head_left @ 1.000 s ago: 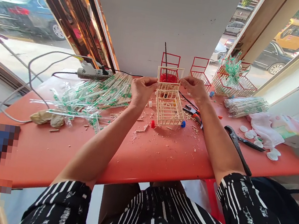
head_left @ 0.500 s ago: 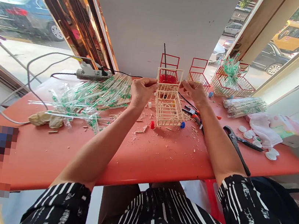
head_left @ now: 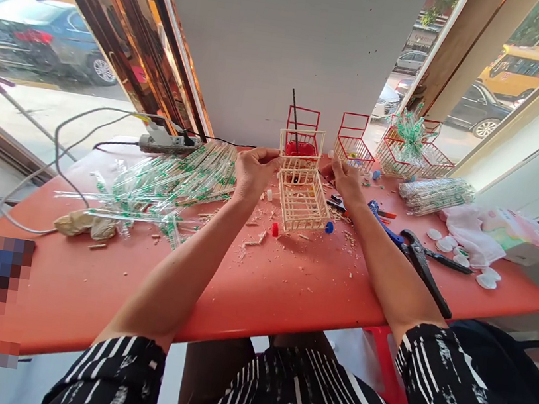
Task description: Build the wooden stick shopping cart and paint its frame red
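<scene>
A small cart made of pale wooden sticks (head_left: 303, 201) stands on the table in front of me, with a raised handle frame at its far end. Red and blue bottle-cap wheels show at its near corners. My left hand (head_left: 255, 172) pinches the left side of the handle frame between thumb and fingers. My right hand (head_left: 346, 181) is just right of the frame, its fingers slightly apart and no longer on the stick. Behind the cart is a red container (head_left: 301, 149) with a dark rod rising from it.
Wrapped sticks and torn wrappers (head_left: 167, 181) spread on the left, near a power strip (head_left: 170, 141). Finished red-trimmed carts (head_left: 354, 148) stand along the back. Blue-handled cutters (head_left: 416, 259), white caps (head_left: 488, 278) and a tissue pack (head_left: 520, 234) lie right. Stick scraps litter the middle.
My right hand has come off the cart's handle frame and dropped slightly, its fingers parting. The left hand keeps its pinch. The view has tilted up a little.
</scene>
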Demonstrator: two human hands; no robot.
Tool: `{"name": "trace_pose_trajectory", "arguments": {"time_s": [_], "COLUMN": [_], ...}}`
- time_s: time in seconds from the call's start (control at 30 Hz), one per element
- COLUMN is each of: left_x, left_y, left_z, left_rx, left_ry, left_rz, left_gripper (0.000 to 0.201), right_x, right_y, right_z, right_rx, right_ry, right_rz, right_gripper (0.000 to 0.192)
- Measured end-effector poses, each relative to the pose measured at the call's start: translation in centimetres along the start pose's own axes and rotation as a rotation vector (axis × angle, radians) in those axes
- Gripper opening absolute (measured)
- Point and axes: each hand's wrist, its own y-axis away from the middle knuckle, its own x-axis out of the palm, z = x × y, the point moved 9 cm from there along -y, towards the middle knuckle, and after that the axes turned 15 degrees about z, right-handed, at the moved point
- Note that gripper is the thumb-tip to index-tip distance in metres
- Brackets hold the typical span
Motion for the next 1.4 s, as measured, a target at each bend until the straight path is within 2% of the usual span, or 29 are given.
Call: {"name": "trace_pose_trajectory", "arguments": {"time_s": [0.17,0.37,0.63,0.77,1.0,1.1,1.23,1.4], "left_x": [0.1,0.3,1.0,0.7,0.6,0.2,-1.3,-3.3], "left_y": [-0.1,0.1,2.0,2.6,2.4,2.7,3.0,2.5], "left_z": [0.1,0.0,-1.0,-1.1,-0.4,-0.6,-1.0,-0.7], "left_rx": [0.002,0.026,0.054,0.064,0.068,0.065,0.045,-0.023], "left_ry": [-0.002,-0.002,0.037,0.035,0.143,0.187,0.24,0.262], "left_rz": [0.005,0.009,0.07,0.06,0.133,0.097,-0.011,-0.063], "left_gripper": [0.016,0.014,0.012,0.012,0.03,0.031,0.022,0.046], "right_x": [1.1,1.7,1.1,1.2,0.6,0.1,-0.9,-1.0], "right_y": [1.7,2.9,3.9,4.2,4.9,4.9,4.9,5.1], "right_z": [-0.6,-0.3,-0.1,-0.1,1.3,1.5,0.9,1.0], "right_rx": [0.007,-0.038,-0.067,-0.086,-0.173,-0.177,-0.09,-0.037], "right_ry": [-0.038,-0.033,-0.089,-0.11,-0.148,-0.164,-0.169,-0.211], "right_rz": [0.077,0.085,0.068,0.06,0.006,-0.053,-0.161,-0.145], "right_gripper": [0.064,0.049,0.046,0.045,0.05,0.046,0.051,0.067]}}
